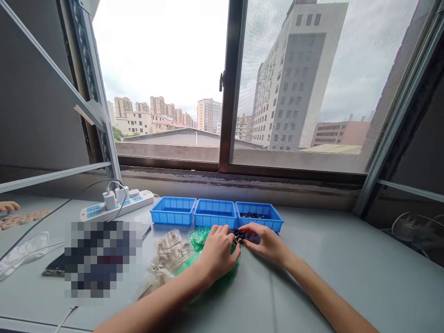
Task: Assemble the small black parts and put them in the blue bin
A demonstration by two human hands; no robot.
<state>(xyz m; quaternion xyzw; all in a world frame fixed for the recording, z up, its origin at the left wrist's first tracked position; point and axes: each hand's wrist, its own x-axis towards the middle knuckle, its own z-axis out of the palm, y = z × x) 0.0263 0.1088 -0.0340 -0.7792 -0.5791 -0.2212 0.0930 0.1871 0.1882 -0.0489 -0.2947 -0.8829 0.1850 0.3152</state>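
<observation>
Small black parts (239, 236) lie in a cluster between my two hands, just in front of the right-hand blue bin (262, 224). My right hand (267, 243) has thumb and fingers closed around the right side of that cluster. From the other side, my left hand (219, 253) reaches over a green plastic bag (199, 237), its fingers curled at the edge of the black parts. What those left fingers grip is hidden. More black pieces (252, 215) lie inside the right-hand bin. The parts are too small to identify.
Left of the bin with pieces stand a middle blue bin (215, 221) and a left blue bin (172, 217). Clear bags of pale parts (172, 249) lie beside my left forearm. A power strip (118, 206) sits behind. Another person's hand (9, 206) is at far left.
</observation>
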